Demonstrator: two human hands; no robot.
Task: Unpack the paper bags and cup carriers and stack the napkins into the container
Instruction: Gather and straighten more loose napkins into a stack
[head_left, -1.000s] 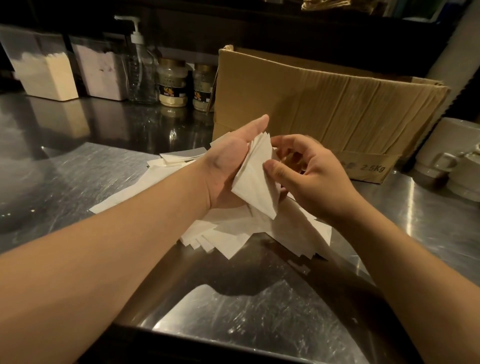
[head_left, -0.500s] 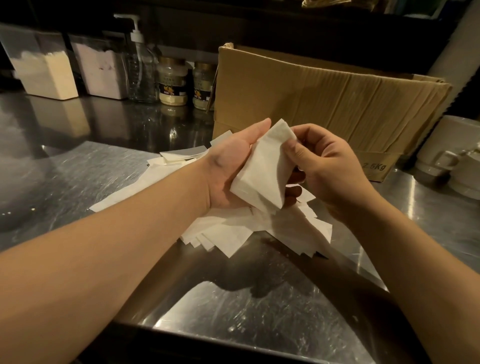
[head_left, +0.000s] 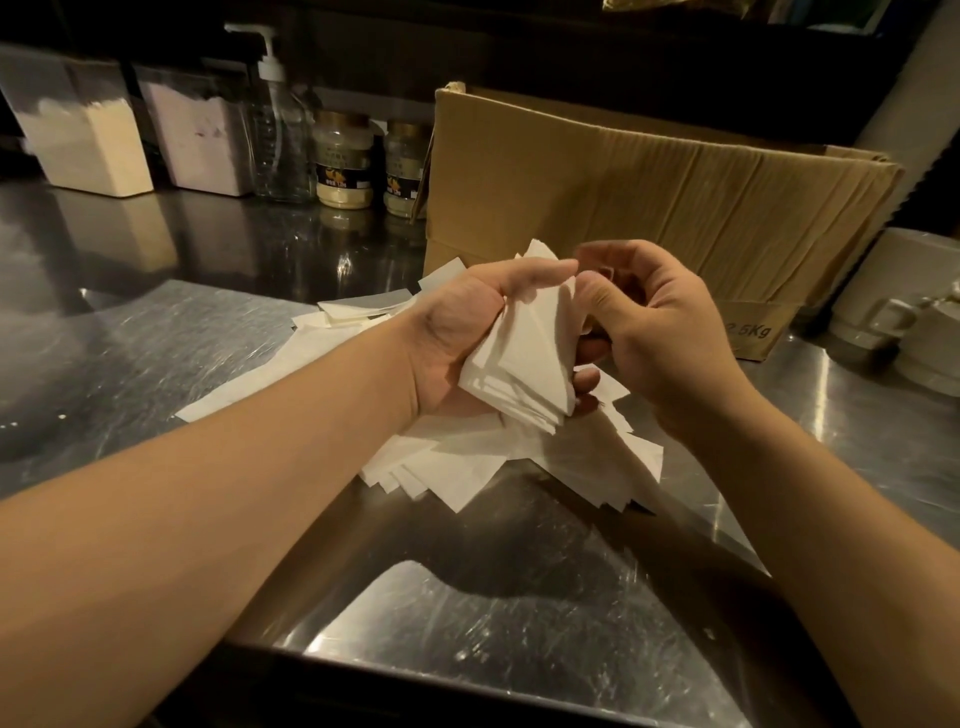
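My left hand (head_left: 457, 332) grips a small stack of folded white napkins (head_left: 524, 364), held upright above the steel counter. My right hand (head_left: 654, 332) is curled against the stack's right edge, thumb pressing on the top corner of the napkins. Below both hands lies a loose, fanned-out pile of white napkins (head_left: 447, 467) on the counter. Behind the hands stands an open brown cardboard box (head_left: 649, 197) marked 2.5Kg. What is inside the box is hidden.
Along the back left stand two clear bins of powder (head_left: 88, 145), a pump bottle (head_left: 275, 130) and two labelled jars (head_left: 343, 161). White ceramic cups (head_left: 914, 317) sit at the right. The steel counter (head_left: 182, 338) has its front edge near me.
The stack in my left hand has tilted and been squared up. My right hand has shifted from the stack's face to its upper right edge, fingers curling in.
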